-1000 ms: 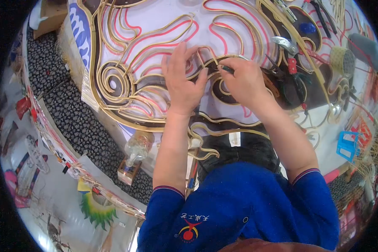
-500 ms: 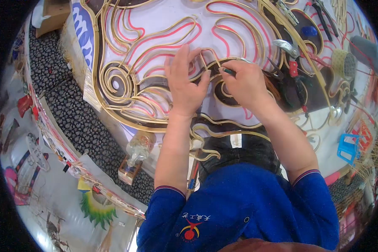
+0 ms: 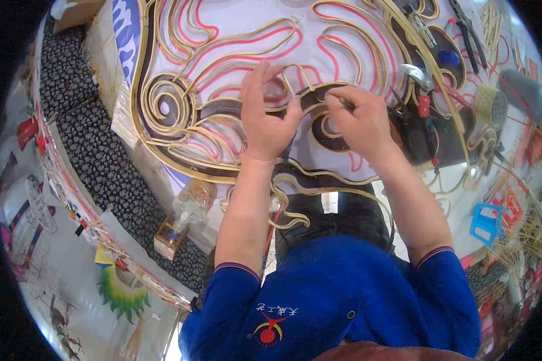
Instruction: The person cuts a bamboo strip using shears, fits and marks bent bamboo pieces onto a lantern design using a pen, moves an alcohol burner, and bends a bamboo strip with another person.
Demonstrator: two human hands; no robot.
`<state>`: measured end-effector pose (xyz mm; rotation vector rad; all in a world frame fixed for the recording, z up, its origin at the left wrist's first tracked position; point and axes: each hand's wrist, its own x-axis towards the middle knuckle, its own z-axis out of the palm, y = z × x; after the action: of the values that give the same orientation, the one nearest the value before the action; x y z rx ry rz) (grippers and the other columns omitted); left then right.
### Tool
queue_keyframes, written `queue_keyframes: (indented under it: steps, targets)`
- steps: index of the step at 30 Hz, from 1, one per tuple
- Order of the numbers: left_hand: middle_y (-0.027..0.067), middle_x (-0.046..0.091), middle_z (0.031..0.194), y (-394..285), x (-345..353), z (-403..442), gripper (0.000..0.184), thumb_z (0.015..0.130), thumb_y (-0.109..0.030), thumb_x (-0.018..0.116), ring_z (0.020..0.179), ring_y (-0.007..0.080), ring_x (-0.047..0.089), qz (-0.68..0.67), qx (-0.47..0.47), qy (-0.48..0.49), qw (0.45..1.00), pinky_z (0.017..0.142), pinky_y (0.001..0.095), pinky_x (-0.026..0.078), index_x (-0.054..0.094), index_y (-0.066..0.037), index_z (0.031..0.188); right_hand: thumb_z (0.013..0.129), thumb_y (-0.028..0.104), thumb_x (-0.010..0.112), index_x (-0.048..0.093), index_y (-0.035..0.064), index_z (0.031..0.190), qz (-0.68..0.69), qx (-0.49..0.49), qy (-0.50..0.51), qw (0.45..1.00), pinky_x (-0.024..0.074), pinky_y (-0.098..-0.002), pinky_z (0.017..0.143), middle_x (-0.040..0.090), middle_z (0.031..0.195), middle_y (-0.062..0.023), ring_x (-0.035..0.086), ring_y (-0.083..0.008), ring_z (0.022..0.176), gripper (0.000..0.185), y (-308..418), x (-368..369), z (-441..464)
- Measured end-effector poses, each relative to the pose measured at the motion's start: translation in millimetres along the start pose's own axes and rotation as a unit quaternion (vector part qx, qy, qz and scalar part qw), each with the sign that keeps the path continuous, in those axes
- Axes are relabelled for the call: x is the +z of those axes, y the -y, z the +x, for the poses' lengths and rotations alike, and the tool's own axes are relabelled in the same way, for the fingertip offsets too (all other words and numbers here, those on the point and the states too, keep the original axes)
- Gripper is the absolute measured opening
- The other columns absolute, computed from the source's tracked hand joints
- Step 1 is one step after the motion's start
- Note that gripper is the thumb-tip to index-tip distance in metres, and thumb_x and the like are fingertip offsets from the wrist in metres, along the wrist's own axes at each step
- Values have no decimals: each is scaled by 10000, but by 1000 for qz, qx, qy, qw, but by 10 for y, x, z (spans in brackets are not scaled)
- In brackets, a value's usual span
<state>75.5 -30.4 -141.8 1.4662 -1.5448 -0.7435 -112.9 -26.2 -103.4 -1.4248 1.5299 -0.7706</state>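
My left hand (image 3: 268, 117) is at the middle of a large patterned sheet, its fingertips and thumb around a small bent strip (image 3: 296, 75) shaped like a narrow arch. To the right, my right hand (image 3: 361, 117) has its fingers closed on a small dark tool, mostly hidden in the grip. Its fingertips are just right of the arch's lower end. Pale bent strips and pink drawn lines run over the sheet (image 3: 217, 66). A spiral of strips (image 3: 165, 108) lies to the left, and a smaller curl (image 3: 331, 126) sits below my right hand.
Pliers (image 3: 467, 36), a metal clamp with a red part (image 3: 423, 105) and a tape roll (image 3: 491, 105) lie at the right. A glass jar (image 3: 194, 201) and a wooden box (image 3: 170, 237) stand at the lower left. A blue plastic piece (image 3: 486, 224) is at the right.
My right hand has moved slightly right, away from the arch's lower end, still closed on the dark tool. My left hand stays around the arch. The whole view has shifted a little.
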Motion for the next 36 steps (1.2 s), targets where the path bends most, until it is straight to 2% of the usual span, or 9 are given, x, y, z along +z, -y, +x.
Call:
queue_keyframes:
  steps: [2,5,6,9,14,20,25,33,36]
  targets:
    - [95,688,1203,4,-13,7,793,712,-102,756,1118,300,587,12,14,-7,1000,1084,483,362,455,-41,1443,882,133,664,731,6,964,27,4,-1,1000,542,-369,723,728,889,-167,704,-292,774,166,20,-43,-42]
    - [105,689,1191,-30,-46,37,787,703,-77,749,1103,308,587,43,42,2,998,1056,462,392,462,-37,1435,941,169,656,721,-8,983,99,37,-19,994,515,-291,696,715,819,-101,660,-155,725,193,-2,-136,-117]
    - [109,688,1187,-57,-55,62,785,701,-64,744,1102,310,587,68,65,17,995,1045,451,403,462,-35,1433,941,169,656,721,-8,983,97,36,-17,995,515,-291,696,715,819,-101,660,-155,725,193,8,-146,-108]
    - [117,684,1186,-80,-64,84,783,696,-41,735,1102,311,587,98,92,30,990,1026,432,424,463,-33,1431,967,159,645,713,-12,1013,274,-8,-67,959,492,-252,685,690,805,-45,610,-82,739,190,56,-190,-46]
    - [120,674,1187,-7,-23,42,774,695,-27,727,1104,305,595,56,65,1,996,1008,418,444,467,-31,1423,973,112,632,709,-4,1026,228,70,6,971,495,-255,688,685,827,-36,615,-85,753,149,-39,-322,5]
    - [117,668,1183,14,-14,-6,757,698,-23,723,1093,297,601,-22,6,-46,999,994,418,455,472,-30,1412,916,44,635,700,-11,986,127,-75,-23,989,496,-276,662,681,832,-52,627,-115,732,110,-64,-66,138]
    - [131,647,1240,17,-69,32,771,741,-36,751,1135,279,611,38,56,-15,998,1003,388,470,442,-32,1447,872,-2,625,695,-20,959,62,-156,-21,986,501,-277,657,687,839,-74,649,-138,737,113,-158,-16,152]
    - [79,680,1208,-53,-60,86,803,682,-102,810,1136,290,588,115,95,43,988,1032,429,413,482,-45,1412,925,-22,588,664,-55,1005,187,-67,-42,979,486,-244,698,675,915,-88,612,-122,761,115,-148,-42,112]
    - [71,682,1218,-46,-44,80,804,678,-113,810,1156,286,581,134,102,49,984,1065,443,385,484,-49,1410,908,-18,590,671,-54,977,181,-77,-45,979,500,-250,697,687,883,-88,636,-127,762,112,-150,-42,125]
